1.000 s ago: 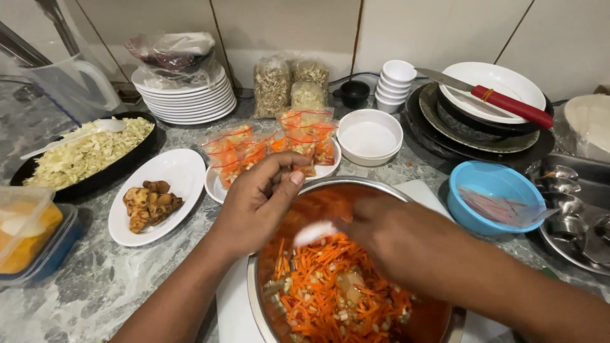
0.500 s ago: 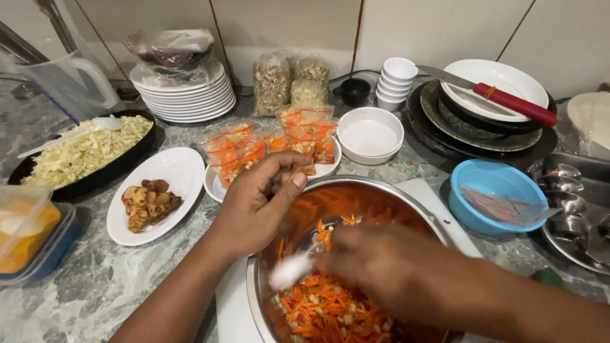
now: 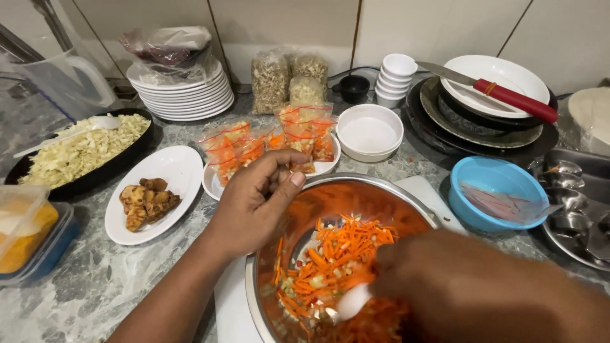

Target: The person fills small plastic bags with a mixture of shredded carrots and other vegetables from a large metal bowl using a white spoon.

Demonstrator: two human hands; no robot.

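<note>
1. Leftmost, a plastic tub (image 3: pixel 25 232) with orange contents sits at the counter edge; behind it a black oval dish (image 3: pixel 82 155) holds shredded cabbage with a white spoon laid on it.
2. Next, a white oval plate (image 3: pixel 155 190) carries browned fried pieces, with a stack of white plates (image 3: pixel 184 95) behind it near the wall.
3. Left hand (image 3: pixel 254 203): fingers curled, thumb extended, resting on the left rim of the steel bowl (image 3: pixel 381 190); it grips nothing I can make out.
4. Steel bowl: centre foreground, on a white board, containing shredded carrot mix (image 3: pixel 337 254).
5. Behind the bowl, bagged orange portions (image 3: pixel 267 143) lie on a plate, beside an empty white bowl (image 3: pixel 370 132).
6. Right hand (image 3: pixel 445 286): blurred, closed around a white utensil (image 3: pixel 352 300) whose end is down in the carrot mix.
7. Rightward, a blue bowl (image 3: pixel 495 190) stands just beside the steel bowl; a red-handled knife (image 3: pixel 508 96) rests across stacked dishes behind.
</note>
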